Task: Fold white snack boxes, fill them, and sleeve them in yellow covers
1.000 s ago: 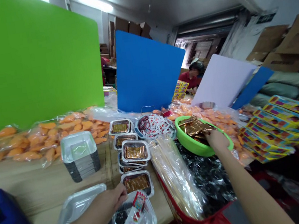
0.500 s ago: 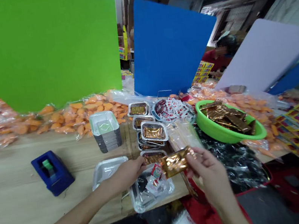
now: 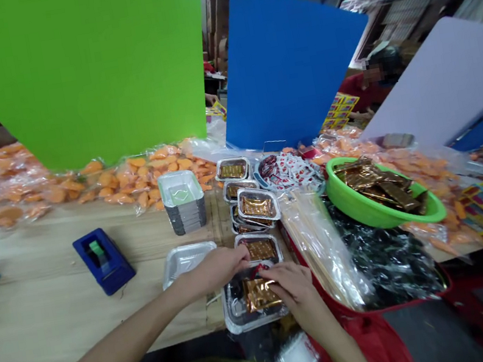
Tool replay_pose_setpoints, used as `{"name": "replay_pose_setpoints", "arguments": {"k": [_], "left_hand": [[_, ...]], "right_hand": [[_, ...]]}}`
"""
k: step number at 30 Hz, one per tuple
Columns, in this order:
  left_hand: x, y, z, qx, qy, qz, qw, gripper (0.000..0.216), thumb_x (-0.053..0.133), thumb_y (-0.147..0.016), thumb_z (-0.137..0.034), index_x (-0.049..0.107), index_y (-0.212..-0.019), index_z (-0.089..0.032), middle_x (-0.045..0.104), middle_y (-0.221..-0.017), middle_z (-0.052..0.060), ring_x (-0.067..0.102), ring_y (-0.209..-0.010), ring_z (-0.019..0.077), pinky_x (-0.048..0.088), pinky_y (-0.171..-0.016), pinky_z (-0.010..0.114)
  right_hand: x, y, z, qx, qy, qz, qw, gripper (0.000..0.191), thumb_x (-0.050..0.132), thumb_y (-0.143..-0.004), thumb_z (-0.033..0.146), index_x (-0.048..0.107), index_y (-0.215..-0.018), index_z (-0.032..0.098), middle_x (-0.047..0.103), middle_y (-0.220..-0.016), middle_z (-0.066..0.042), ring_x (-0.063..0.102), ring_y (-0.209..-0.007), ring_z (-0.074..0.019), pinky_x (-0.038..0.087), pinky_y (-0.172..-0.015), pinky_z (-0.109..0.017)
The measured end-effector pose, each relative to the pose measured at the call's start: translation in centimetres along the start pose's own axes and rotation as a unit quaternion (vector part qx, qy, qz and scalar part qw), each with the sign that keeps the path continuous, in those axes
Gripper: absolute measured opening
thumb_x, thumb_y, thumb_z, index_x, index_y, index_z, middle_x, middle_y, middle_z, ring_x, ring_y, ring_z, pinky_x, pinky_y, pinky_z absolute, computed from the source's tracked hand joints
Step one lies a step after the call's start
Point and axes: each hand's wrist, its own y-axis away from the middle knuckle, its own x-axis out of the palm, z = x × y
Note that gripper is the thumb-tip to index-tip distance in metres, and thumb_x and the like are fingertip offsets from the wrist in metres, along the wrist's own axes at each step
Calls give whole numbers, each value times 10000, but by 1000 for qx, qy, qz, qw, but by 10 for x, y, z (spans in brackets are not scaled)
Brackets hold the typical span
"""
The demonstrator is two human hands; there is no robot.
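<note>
My right hand (image 3: 293, 282) is over the near foil tray (image 3: 233, 320), its fingers on the right end of a shiny gold packet (image 3: 259, 294) that lies in the tray. My left hand (image 3: 228, 265) is closed at the tray's far left side; whatever its fingertips pinch is hidden. Dark pieces and a bit of red show beneath the gold packet. Just beyond my fingers sits a filled foil tray (image 3: 260, 249) with another gold packet. To the left, partly under my left forearm, lies an empty foil tray (image 3: 176, 260).
Stacked foil trays (image 3: 185, 212), a blue tape dispenser (image 3: 104, 262) and orange pieces in clear bags (image 3: 107, 180) are on the table. Rightward are small white-and-red packets (image 3: 291, 174), wrapped sticks (image 3: 321, 242) and a green basin (image 3: 367, 209) of gold packets. Upright boards (image 3: 292, 67) stand behind; a person sits beyond.
My right hand has moved left and down, bringing the gold packet into the near tray over the small red-and-white packet. My left hand stays by the tray's far side. The view has shifted slightly.
</note>
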Motion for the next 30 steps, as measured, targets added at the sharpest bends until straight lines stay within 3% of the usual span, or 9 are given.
{"name": "replay_pose_setpoints", "arguments": {"k": [5,9,13,15,18,21,25,30], "left_hand": [[2,-2,-3,8,23,-4,1000,198,360,-911,-350,512,-924,-225,629,-775,-15,561,-664,139,312,-536,210],[4,-1,-2,-7,44,-4,999,199,364,-909,-331,522,-935,-213,633,-794,-8,558,-672,140,321,-544,210],[1,-4,-1,-15,59,-22,998,207,361,-912,-317,531,-949,-204,641,-819,-3,566,-702,139,346,-581,208],[-2,-9,-2,-25,58,-18,998,196,383,-905,-318,542,-937,-208,645,-813,-4,571,-699,139,354,-581,206],[-7,-19,-3,-45,51,-17,998,216,388,-904,-336,554,-936,-201,654,-819,11,584,-707,153,372,-587,216],[-17,-18,5,-70,37,-41,996,272,353,-918,-354,548,-993,-180,654,-872,50,593,-771,187,403,-651,254],[-33,9,29,-108,-69,-76,989,239,389,-907,-295,571,-1013,-183,611,-995,81,556,-946,225,414,-788,306],[-34,42,56,-187,-177,-40,966,311,482,-820,-150,550,-1124,-162,577,-1058,116,548,-989,270,437,-808,356]], "right_hand": [[6,-9,5,-8,-43,-12,999,240,470,-868,161,579,-1056,264,659,-921,-11,573,-899,-174,436,-744,-329],[4,-10,20,-63,-19,-41,997,238,488,-866,219,565,-1091,227,594,-1133,-86,529,-1043,-200,468,-828,-370],[3,2,23,-135,103,30,985,448,530,-830,441,506,-1204,195,498,-1311,-94,413,-1227,-258,412,-946,-451],[9,7,16,-183,150,44,971,398,457,-884,342,478,-1244,172,498,-1320,-68,395,-1253,-236,393,-985,-442],[20,6,-5,-231,182,5,956,377,341,-888,124,492,-1233,138,502,-1313,-67,356,-1284,-224,386,-1005,-449],[26,-2,-28,-229,183,-15,956,404,333,-876,91,478,-1251,121,506,-1304,-93,321,-1302,-226,405,-997,-456],[29,-18,-52,-202,175,-9,964,447,319,-854,36,478,-1257,143,513,-1294,-92,329,-1295,-214,417,-988,-470],[45,-30,-68,-202,186,6,961,488,327,-801,-25,501,-1233,119,517,-1284,-111,368,-1273,-221,428,-974,-482]]}}
